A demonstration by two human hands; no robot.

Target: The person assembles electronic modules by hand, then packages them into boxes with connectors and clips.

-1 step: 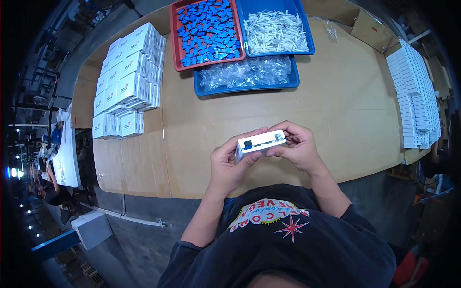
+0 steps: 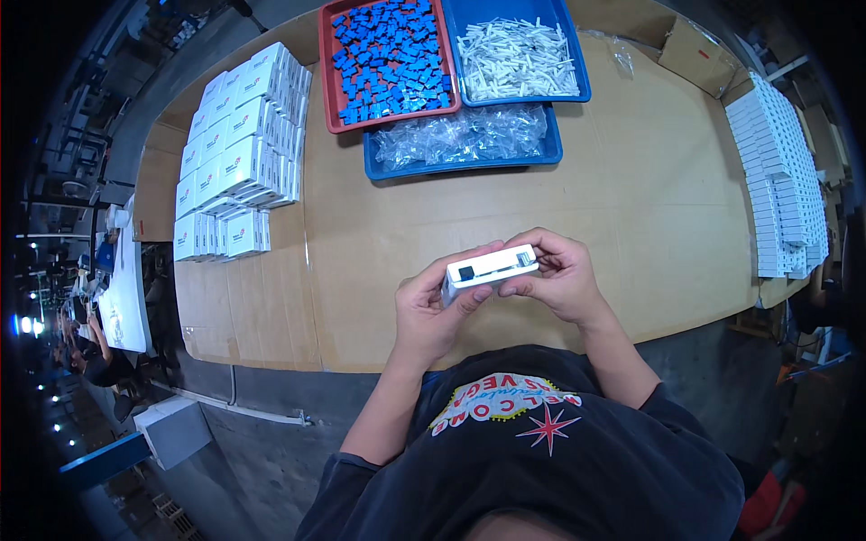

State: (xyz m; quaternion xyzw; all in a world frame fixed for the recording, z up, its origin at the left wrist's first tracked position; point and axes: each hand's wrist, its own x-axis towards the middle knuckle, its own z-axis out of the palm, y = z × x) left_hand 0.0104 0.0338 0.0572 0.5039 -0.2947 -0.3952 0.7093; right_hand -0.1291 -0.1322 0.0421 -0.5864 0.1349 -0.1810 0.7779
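Between both hands, above the near part of the cardboard surface, is a small white box (image 2: 492, 267). One narrow end faces up, with a black square near its left and a thin dark gap along its middle. My left hand (image 2: 433, 305) grips the left side, thumb along the near face and fingers behind. At the right end, my right hand (image 2: 561, 275) has its thumb on the near edge and curled fingers at the far corner. The box's underside and some fingertips are hidden.
Stacked white boxes (image 2: 225, 149) stand at the left; more white boxes (image 2: 778, 180) are piled far right. At the back are a red tray (image 2: 332, 81) of blue pieces, a blue tray (image 2: 585, 68) of white sticks, and a lower blue tray (image 2: 465, 171) of clear plastic bags.
The dark gap in the end of the white box has become narrower. Both hands stay in nearly the same place.
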